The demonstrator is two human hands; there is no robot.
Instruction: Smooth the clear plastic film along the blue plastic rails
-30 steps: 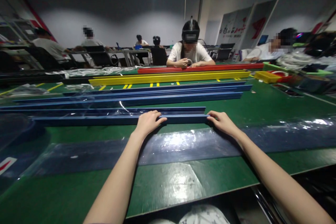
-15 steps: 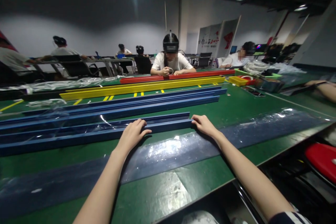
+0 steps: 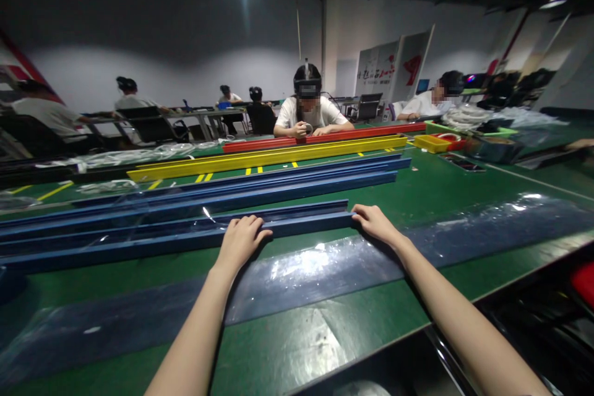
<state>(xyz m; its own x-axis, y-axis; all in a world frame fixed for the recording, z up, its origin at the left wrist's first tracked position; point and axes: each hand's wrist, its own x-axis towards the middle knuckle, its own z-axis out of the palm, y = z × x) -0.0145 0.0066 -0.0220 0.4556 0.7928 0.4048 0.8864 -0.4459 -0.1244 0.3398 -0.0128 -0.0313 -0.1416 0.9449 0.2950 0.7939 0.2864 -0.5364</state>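
Observation:
A long blue channel strip (image 3: 310, 224) with raised side walls lies across the table and runs out of view at the left. My left hand (image 3: 240, 242) grips its near wall, fingers curled over the top edge and thumb along the near side. At the right-hand end of the same strip, my right hand (image 3: 375, 224) pinches the corner between thumb and fingers. Loose clear film (image 3: 134, 207) lies over the strip's left part. Under my forearms stretches a flat, glossy, bluish transparent sheet (image 3: 320, 284).
Beyond are more blue strips (image 3: 334, 182), a yellow strip (image 3: 278, 158) and a red strip (image 3: 357, 133). A yellow tray (image 3: 430, 144) and a phone (image 3: 464, 164) lie at the back right. Across the green table (image 3: 445, 192) sits a person (image 3: 309, 114) in a helmet.
The view has turned slightly left, so everything sits further right in the picture. Both hands keep the same places on the blue channel strip, which shows no clear movement.

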